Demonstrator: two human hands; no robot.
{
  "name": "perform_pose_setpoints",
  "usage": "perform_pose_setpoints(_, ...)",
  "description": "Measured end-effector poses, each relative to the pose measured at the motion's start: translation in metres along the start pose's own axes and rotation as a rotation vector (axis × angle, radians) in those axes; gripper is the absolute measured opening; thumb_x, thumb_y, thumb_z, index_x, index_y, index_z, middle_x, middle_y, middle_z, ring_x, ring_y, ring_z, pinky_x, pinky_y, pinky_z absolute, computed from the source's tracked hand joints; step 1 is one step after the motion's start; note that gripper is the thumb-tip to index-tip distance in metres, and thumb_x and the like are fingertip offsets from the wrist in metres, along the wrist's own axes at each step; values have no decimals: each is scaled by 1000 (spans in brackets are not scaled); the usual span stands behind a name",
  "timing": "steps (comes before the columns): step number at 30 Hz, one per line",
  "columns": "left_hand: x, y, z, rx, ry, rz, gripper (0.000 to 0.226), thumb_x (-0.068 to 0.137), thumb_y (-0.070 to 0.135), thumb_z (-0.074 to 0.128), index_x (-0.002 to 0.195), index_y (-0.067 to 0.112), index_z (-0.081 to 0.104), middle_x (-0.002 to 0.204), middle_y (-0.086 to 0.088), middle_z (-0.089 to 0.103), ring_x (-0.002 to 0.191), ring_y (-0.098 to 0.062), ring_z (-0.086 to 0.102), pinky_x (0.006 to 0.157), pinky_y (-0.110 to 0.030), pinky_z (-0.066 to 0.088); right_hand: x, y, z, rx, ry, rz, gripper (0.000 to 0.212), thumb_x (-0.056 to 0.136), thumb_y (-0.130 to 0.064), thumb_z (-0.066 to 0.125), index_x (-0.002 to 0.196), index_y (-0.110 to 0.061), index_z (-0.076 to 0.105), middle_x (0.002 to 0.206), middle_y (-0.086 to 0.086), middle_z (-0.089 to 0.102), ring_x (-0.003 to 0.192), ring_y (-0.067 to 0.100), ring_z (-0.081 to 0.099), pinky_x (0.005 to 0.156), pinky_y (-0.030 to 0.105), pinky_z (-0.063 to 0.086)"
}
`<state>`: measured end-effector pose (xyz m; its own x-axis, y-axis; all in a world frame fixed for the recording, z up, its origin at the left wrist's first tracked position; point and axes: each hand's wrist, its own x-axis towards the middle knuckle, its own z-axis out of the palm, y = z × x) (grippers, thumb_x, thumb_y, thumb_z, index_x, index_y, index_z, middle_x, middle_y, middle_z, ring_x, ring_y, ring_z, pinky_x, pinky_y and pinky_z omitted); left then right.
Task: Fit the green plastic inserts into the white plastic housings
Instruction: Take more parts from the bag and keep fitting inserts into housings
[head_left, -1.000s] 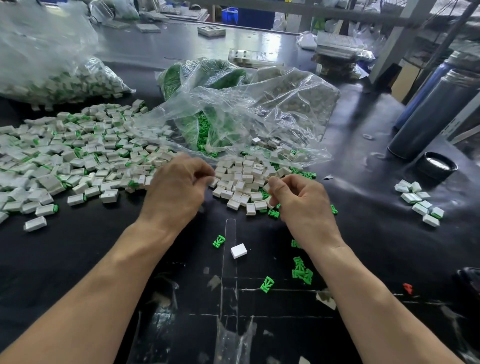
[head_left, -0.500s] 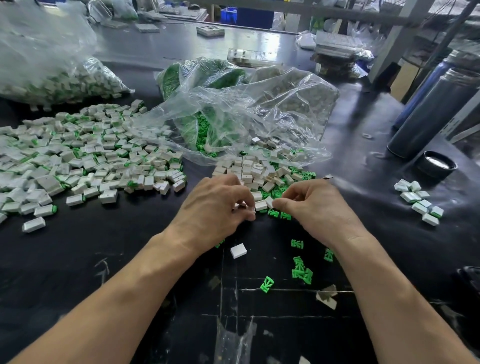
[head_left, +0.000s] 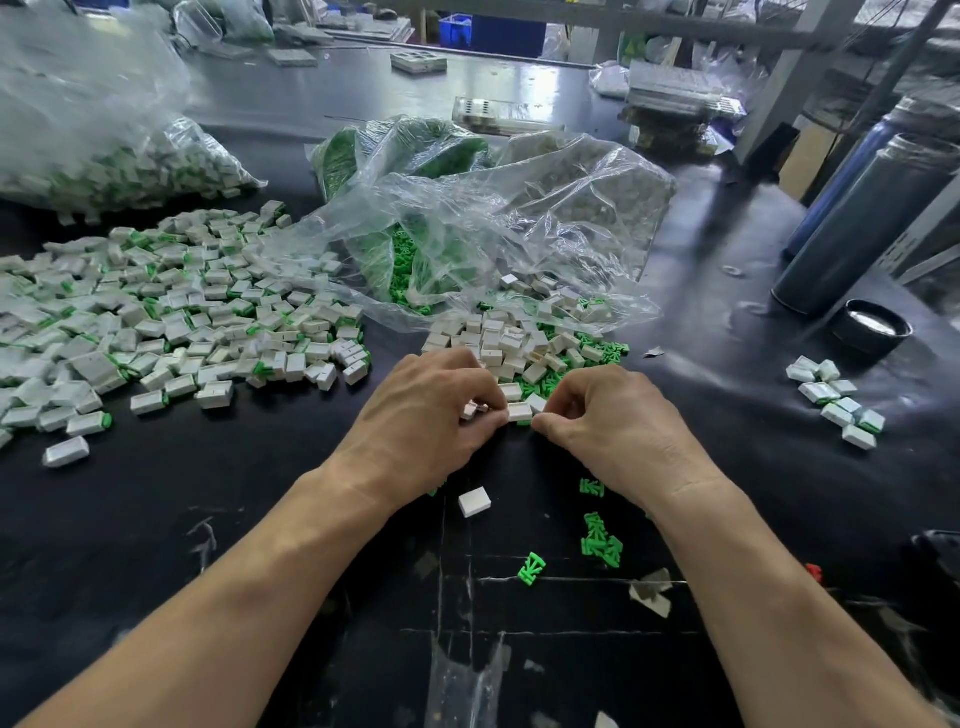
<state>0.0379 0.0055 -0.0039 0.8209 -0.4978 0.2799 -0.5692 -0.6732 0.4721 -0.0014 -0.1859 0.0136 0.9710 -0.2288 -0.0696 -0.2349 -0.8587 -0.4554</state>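
Both hands have moved from the loose-parts pile toward frame centre and now meet. The left hand (head_left: 426, 415) pinches a white housing (head_left: 471, 410); the right hand (head_left: 613, 421) has its fingers curled, contents hidden. This indicates 1 insertion is likely beginning. Finished units (head_left: 156, 322), white with green ends, fill the left of the frame.

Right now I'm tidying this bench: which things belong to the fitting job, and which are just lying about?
Job:
left hand and right hand
white housing between them
loose green inserts
finished pile
clear bags

Lying about:
dark flasks
black cap
paper scrap
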Motion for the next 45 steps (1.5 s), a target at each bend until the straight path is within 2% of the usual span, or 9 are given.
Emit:
perform_pose_setpoints(4,-1,1,-1,-152,53,-79,9,92,37,73,96,30,73,87,14,65,78,-3,58,80,-28,51,0,2,2,100,93,-49,17,91,-43,72,81,-29,69,82,-14,68,82,9,64,77,33,55)
perform_pose_setpoints(8,2,5,-3,-542,149,-213,6,90,22,78,93,18,75,80,1,76,72,-18,73,72,-40,62,0,0,7,468,189,-95,18,92,-35,74,79,-24,70,67,-12,67,59,2,59,63,24,48)
perform_pose_setpoints(13,3,8,-1,-963,177,-315,11,87,16,79,92,8,74,85,-7,79,83,-29,76,74,-30,61,-3,-10,11,792,165,-151,4,93,-22,75,90,-24,73,74,-6,73,61,6,62,58,22,49)
perform_pose_setpoints(17,4,9,-1,-1129,175,-330,25,75,18,82,98,11,73,90,-7,79,81,-18,75,73,-24,59,-6,-15,16,867,117,-255,15,93,-12,76,89,-26,74,69,-10,72,57,3,62,49,13,44)
perform_pose_setpoints(24,3,6,-3,-1118,102,-364,27,80,-5,79,104,5,75,93,-15,76,80,-18,71,81,-31,61,-6,-12,18,836,92,-245,16,96,-11,73,99,-27,76,75,-3,75,63,10,71,51,27,56)
perform_pose_setpoints(32,3,8,-3,-1139,162,-405,29,64,16,83,89,7,71,71,-8,68,58,-16,60,58,-24,54,-6,-10,19,979,96,-206,6,95,-16,75,97,-20,72,81,1,76,68,15,73,51,23,53)
perform_pose_setpoints(36,4,8,-2,-1246,170,-424,22,65,11,82,85,9,72,77,-11,71,68,-19,69,64,-25,59,-5,-8,17,1021,93,-191,4,94,-17,76,94,-20,74,73,-4,69,57,9,59,48,22,47)
perform_pose_setpoints(42,3,11,-2,-1339,149,-418,29,66,10,80,94,6,74,86,-12,77,78,-24,76,69,-26,61,-6,-13,16,1102,82,-198,5,92,-9,77,95,-9,73,69,2,70,53,10,59,47,22,46)
perform_pose_setpoints(45,2,12,-2,-1296,135,-392,19,72,9,79,91,9,76,88,-15,77,80,-24,77,69,-25,60,-7,-13,17,1102,95,-194,6,91,-9,77,95,-8,73,69,1,70,53,9,59,47,22,46)
